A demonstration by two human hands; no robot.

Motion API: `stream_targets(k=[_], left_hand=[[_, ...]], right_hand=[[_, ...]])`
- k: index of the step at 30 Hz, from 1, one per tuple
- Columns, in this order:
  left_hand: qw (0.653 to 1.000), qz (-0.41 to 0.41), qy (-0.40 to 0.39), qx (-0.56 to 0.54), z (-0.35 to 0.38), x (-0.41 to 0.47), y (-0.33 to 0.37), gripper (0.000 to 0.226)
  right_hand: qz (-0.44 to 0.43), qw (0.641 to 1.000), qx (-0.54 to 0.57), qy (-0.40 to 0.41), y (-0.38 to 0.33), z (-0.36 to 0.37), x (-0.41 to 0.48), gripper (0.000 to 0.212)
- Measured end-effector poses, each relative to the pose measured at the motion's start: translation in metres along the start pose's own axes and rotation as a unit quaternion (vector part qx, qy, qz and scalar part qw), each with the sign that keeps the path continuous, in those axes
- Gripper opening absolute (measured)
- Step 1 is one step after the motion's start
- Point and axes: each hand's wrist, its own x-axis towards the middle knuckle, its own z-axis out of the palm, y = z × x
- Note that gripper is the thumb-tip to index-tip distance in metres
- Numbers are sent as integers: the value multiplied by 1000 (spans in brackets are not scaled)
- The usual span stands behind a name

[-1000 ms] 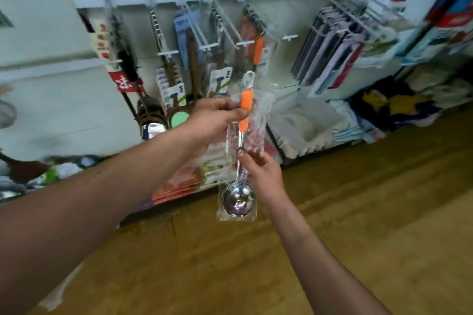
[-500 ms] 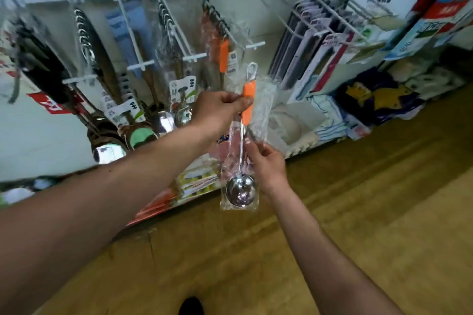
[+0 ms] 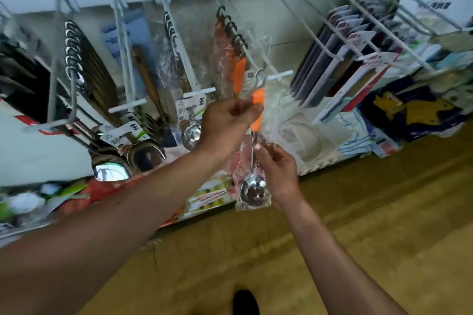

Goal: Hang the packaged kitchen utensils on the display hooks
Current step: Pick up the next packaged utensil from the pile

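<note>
A packaged scoop (image 3: 254, 190) with an orange handle and a steel bowl hangs upright in a clear plastic bag in front of the display. My left hand (image 3: 226, 123) pinches the orange handle near the top. My right hand (image 3: 277, 174) grips the bag at the steel shaft, just above the bowl. The bag's top sits just below the white tip of a display hook (image 3: 279, 75). That hook carries several more orange-handled scoops (image 3: 239, 79) behind.
White wire hooks to the left hold ladles (image 3: 112, 169), wooden utensils (image 3: 148, 79) and carded strainers (image 3: 190, 133). Right-hand hooks carry flat carded packs (image 3: 355, 69). Boxes and textiles lie on the low shelf. Wooden floor (image 3: 358, 212) below, with a dark shoe tip (image 3: 245, 302).
The view has closed in on the display and the hooks look larger. Both hands have carried the packaged scoop up towards the hook with the orange-handled scoops.
</note>
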Motion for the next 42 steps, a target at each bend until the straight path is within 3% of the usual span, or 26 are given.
stream_targets(k=[6,11,15,18,19,21,22,25,31,34,38,42], left_hand=[[999,-24,45,2,0,28,-2,21],[998,-20,65,2,-3,51,0,12],[997,-27,75,-9,-6,59,-3,7],[996,-51,76,0,-21,49,-17,17],[995,-55,83,-6,-31,43,-24,13],[994,-61,89,25,-56,28,-37,17],[992,-68,82,66,-72,19,-43,25],[978,-64,95,175,-129,-9,-64,32],[952,-86,215,199,-236,-86,-104,31],[930,-86,260,244,-291,-131,-125,59],[908,-77,295,286,-358,-199,-139,61],[869,-116,364,314,-436,-275,-150,69]], right_hand=[[4,999,46,-6,-8,13,31,6],[10,1000,-22,-19,-8,28,66,23],[16,1000,-10,1,-7,35,75,6],[43,995,68,58,0,45,76,41],[39,995,39,85,4,49,72,45],[23,994,-45,101,16,60,57,29],[12,993,-93,77,24,67,47,20],[-56,980,-182,-63,51,96,20,39],[-217,901,-271,-260,59,203,-42,43],[-311,827,-323,-338,65,255,-81,47],[-382,751,-354,-405,78,316,-142,62],[-405,707,-375,-442,90,386,-208,68]])
